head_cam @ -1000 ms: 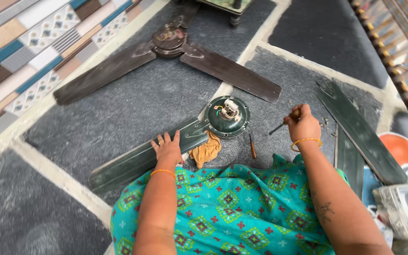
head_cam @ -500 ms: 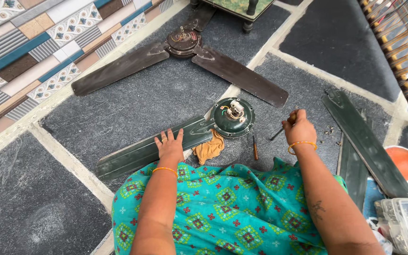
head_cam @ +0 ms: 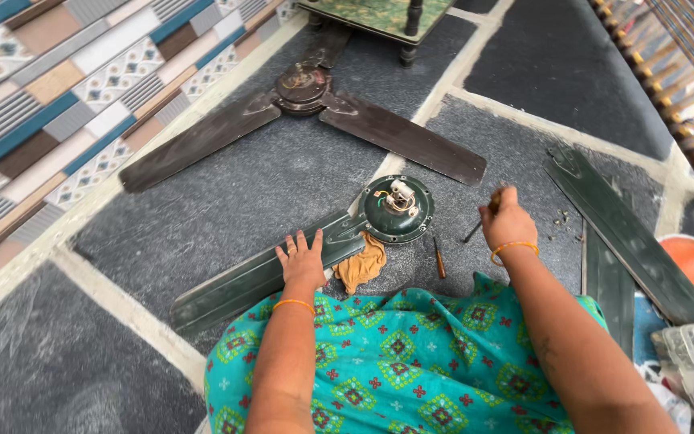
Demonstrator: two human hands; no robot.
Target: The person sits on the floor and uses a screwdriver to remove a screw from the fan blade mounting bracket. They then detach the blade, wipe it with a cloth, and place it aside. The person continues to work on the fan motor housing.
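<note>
Hands are split: the left hand [head_cam: 303, 261] lies flat, fingers spread, on the green fan blade [head_cam: 263, 273] attached to the motor hub [head_cam: 397, 208] just beyond it; the right hand [head_cam: 508, 223] grips a screwdriver [head_cam: 482, 222]. Two detached blades [head_cam: 628, 233] lie right of it (with loose screws [head_cam: 560, 219] beside them), so one blade seems left.

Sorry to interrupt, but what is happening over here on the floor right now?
A person seated on the stone floor is working on a green ceiling fan. The left hand presses flat on the green fan blade attached to the green motor hub, whose wiring is exposed. The right hand grips a tool, apparently a screwdriver. An orange rag and a second screwdriver lie beside the hub. Two loose green blades lie to the right; a brown fan lies behind.
</note>
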